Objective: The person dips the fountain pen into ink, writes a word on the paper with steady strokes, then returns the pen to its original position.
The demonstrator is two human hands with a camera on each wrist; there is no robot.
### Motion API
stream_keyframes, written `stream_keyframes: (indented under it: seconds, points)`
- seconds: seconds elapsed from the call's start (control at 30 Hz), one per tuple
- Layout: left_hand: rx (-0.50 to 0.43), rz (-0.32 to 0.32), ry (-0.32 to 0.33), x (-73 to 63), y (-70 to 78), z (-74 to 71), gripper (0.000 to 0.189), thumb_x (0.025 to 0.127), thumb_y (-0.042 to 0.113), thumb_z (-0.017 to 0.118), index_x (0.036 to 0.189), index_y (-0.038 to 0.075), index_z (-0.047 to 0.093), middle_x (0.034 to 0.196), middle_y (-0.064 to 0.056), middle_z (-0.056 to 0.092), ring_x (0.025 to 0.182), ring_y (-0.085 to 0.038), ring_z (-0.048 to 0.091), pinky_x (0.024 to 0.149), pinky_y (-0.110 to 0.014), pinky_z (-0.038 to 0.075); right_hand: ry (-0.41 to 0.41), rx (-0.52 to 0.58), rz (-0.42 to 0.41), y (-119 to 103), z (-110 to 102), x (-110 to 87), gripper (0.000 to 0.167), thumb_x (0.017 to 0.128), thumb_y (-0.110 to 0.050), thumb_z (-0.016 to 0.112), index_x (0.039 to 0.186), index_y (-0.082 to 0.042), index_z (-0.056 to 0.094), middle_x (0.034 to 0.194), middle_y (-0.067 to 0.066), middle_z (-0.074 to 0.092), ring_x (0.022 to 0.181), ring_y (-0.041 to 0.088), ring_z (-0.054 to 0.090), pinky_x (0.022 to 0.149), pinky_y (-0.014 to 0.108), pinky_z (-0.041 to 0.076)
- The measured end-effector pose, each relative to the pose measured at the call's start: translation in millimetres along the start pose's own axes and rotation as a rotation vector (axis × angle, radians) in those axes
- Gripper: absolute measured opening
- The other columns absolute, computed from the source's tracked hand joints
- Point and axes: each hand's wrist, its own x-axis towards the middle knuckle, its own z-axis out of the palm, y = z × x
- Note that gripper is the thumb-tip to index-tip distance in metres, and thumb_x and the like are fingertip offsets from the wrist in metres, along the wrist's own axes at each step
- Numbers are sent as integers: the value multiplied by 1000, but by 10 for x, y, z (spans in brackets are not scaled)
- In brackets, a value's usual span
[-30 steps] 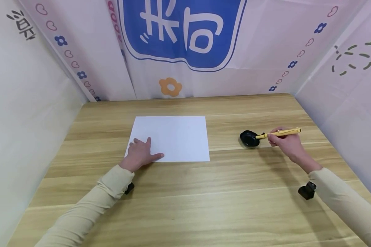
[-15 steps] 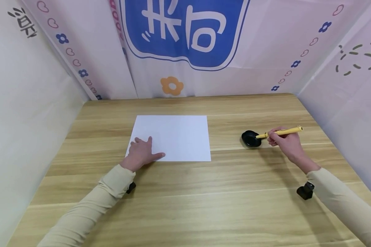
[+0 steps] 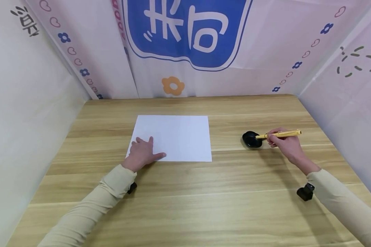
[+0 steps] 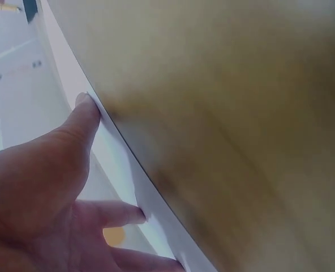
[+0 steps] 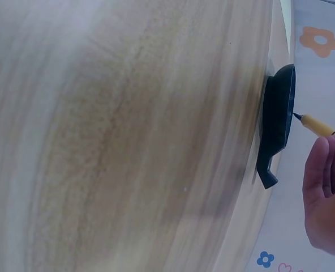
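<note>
A blank white sheet of paper point(image 3: 182, 137) lies flat on the wooden table. My left hand point(image 3: 141, 152) rests on its near left corner, fingers spread, the thumb along the near edge. In the left wrist view, the thumb and fingertips press on the paper point(image 4: 119, 161). My right hand point(image 3: 287, 145) pinches a yellow pen point(image 3: 285, 133), held slanted like a writing tool. Below the pen's front end sits a small black dish point(image 3: 251, 140) with a short handle. From the right wrist, the pen's dark pointed tip point(image 5: 297, 116) appears at the rim of the dish point(image 5: 279, 110).
The wooden table point(image 3: 185, 206) meets a printed cloth wall point(image 3: 253, 82) at the back. Pale cloth walls stand on the left and right. A small black device point(image 3: 306, 192) is strapped under the right wrist, and another point(image 3: 132, 188) under the left.
The right hand and pen stay over the black dish, the pen's rear end dipping slightly and turning a little. The left hand keeps its place on the paper. The head view shifts slightly.
</note>
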Motion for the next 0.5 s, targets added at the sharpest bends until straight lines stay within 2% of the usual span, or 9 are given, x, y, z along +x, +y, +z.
stream_keyframes:
  seconds: [0.1, 0.27, 0.33, 0.37, 0.5]
  points:
    - [0, -10, 0, -3, 99, 23, 96, 81, 67, 55, 143, -4, 34, 122, -49, 43, 110, -57, 50, 78, -49, 52, -26, -32, 1, 23, -8, 4, 33, 94, -16, 57, 112, 11, 55, 77, -17, 64, 71, 1, 63, 63, 20, 55]
    - [51, -25, -15, -14, 271, 24, 98, 80, 70, 53, 142, -3, 36, 119, -40, 55, 115, -53, 49, 92, -52, 46, -37, -14, -6, 31, 4, 12, 32, 93, -15, 58, 112, 11, 55, 76, -16, 64, 71, 1, 63, 64, 20, 55]
    - [60, -23, -31, -10, 311, 27, 98, 80, 71, 53, 142, -4, 36, 119, -37, 57, 119, -52, 48, 97, -53, 42, -36, -7, -1, 31, 6, 13, 32, 93, -14, 58, 111, 12, 55, 75, -14, 65, 70, 0, 62, 63, 20, 55]
    - [65, -21, -11, 28, 301, 96, 102, 78, 76, 50, 142, -2, 37, 118, -37, 58, 118, -52, 48, 97, -53, 42, -36, -4, 5, 31, 6, 14, 31, 93, -14, 58, 111, 12, 55, 75, -14, 65, 69, 0, 62, 63, 20, 55]
    - [62, -19, -4, 15, 345, 120, 103, 77, 77, 50, 142, -2, 37, 119, -38, 56, 116, -51, 50, 99, -50, 43, -27, 23, 42, 31, 8, 21, 32, 94, -15, 58, 109, 13, 54, 73, -12, 66, 68, 2, 64, 62, 21, 55]
